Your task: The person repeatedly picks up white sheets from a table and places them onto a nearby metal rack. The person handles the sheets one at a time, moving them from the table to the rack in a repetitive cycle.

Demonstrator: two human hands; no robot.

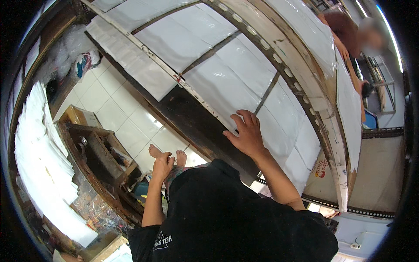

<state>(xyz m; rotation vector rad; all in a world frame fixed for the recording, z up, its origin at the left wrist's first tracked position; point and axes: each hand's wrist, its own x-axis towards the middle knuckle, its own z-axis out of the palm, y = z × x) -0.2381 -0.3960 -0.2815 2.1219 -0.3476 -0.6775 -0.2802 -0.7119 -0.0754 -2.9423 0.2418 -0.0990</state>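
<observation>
1. The right hand (pixel 247 133) lies flat, fingers spread and released, on a white sheet (pixel 227 91) laid on the long work table (pixel 192 118). It presses the sheet and grasps nothing. The sheet is one of a row of like sheets between the table's near dark edge and a pale wooden rail (pixel 279 65) with evenly spaced slots.

2. The left hand (pixel 162 167) hangs low beside the person's body, above the bare feet (pixel 168 153), fingers curled loosely. Whether it holds anything cannot be told.

3. Likely risk: the sheets look smooth and glossy, so a sideways push from the palm could slide the touched sheet out of line with its neighbours or over the dark gaps between them.

4. A second risk is smudging or creasing. If the surface is freshly coated or thin, the weight of a spread hand could mark it.

5. The bare feet stand on white glazed floor tiles (pixel 118 109) close to a rough wooden crate (pixel 94 148). A step back could catch on it.

6. On the left, a fanned stack of white sheets (pixel 41 153) leans in overlapping layers. A knock could spill them.

7. Materials: the table edge is dark, worn wood, and the rail is pale and paint-stained. The sheets are flat, rectangular and shiny. Another person (pixel 349 30) stands at the far end of the table.
</observation>
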